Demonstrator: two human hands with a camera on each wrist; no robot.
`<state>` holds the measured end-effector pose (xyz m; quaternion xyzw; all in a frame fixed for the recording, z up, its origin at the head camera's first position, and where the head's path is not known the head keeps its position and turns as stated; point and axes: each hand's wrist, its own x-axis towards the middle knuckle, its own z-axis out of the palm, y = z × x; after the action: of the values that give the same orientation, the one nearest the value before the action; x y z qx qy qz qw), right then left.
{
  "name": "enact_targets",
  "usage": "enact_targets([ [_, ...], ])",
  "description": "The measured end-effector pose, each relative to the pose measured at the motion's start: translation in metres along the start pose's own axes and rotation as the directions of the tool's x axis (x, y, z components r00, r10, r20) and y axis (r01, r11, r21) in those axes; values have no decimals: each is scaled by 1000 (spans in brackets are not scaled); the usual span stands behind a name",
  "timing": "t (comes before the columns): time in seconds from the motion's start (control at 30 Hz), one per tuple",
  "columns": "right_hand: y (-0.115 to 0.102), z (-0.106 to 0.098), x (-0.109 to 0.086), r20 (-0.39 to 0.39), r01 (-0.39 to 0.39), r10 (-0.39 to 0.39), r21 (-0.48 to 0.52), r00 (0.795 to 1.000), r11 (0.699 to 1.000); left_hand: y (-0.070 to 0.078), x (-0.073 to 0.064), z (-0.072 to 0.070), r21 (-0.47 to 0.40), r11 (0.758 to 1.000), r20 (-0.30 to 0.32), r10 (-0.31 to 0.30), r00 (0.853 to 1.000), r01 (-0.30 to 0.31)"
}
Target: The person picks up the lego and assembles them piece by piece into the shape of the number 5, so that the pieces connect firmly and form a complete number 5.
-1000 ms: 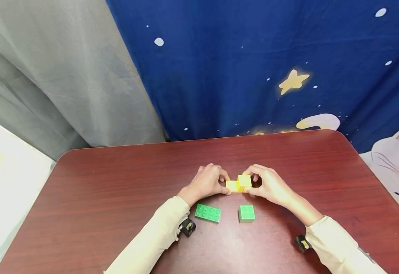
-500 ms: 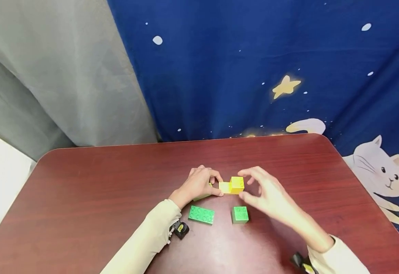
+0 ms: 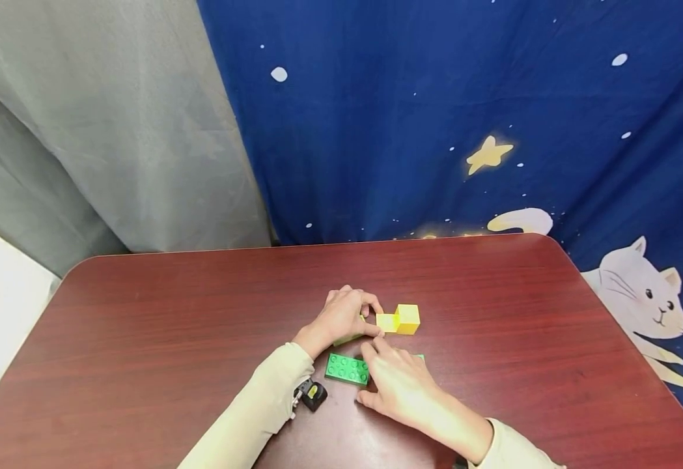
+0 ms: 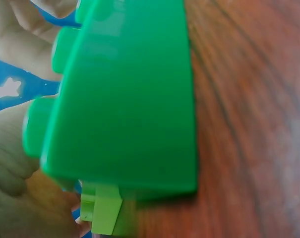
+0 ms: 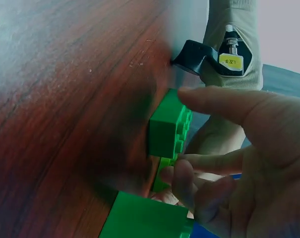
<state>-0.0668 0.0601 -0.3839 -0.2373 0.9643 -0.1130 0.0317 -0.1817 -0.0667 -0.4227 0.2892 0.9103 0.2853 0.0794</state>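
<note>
My left hand (image 3: 344, 317) pinches the left end of a yellow brick piece (image 3: 407, 319), low on the left with a taller block at its right end. Partly under that hand's palm lies a light green brick (image 3: 348, 339). Nearer me is a long green studded brick (image 3: 346, 369), large in the left wrist view. My right hand (image 3: 402, 384) reaches over its right end, thumb and forefinger spread to either side; in the right wrist view the long brick (image 5: 164, 134) sits between them, without a clear grip. A square green brick (image 5: 145, 218) is mostly hidden beneath this hand in the head view.
Everything rests on a dark red wooden table (image 3: 200, 306) with rounded far corners. Behind it hang a grey curtain (image 3: 112, 130) and a blue curtain (image 3: 364, 130) with stars and a cat. A black wrist camera (image 3: 313, 394) sits on the left cuff.
My right hand has let go of the yellow block and moved toward me and left, over the green bricks. The left hand has stayed at the yellow piece. The head view has shifted slightly.
</note>
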Motion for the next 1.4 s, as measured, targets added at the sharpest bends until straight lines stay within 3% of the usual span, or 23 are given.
enact_targets([
  [0.4, -6, 10, 6, -25, -2, 0, -81, 1000, 997, -2, 0, 0, -11, 1000, -9, 22, 1000, -23],
  [0.67, 5, -28, -9, -75, -26, 29, 40, 997, 999, 0, -1, -2, 32, 999, 8, 21, 1000, -21],
  [0.8, 18, -48, -15, -149, -48, 64, 106, 987, 993, 3, -4, -3, 84, 996, -12, 32, 999, -31],
  [0.97, 45, -62, -21, -225, -74, 108, 153, 968, 985, 12, -11, 0, 224, 973, -63, 76, 995, -60],
  [1.17, 78, -63, -31, -277, -117, 164, 179, 947, 977, 30, -21, 8, 338, 934, -108, 158, 981, -113],
  [1.4, 92, -53, -35, -319, -121, 190, 225, 928, 967, 39, -40, 16, 387, 920, -210, 151, 966, -59],
])
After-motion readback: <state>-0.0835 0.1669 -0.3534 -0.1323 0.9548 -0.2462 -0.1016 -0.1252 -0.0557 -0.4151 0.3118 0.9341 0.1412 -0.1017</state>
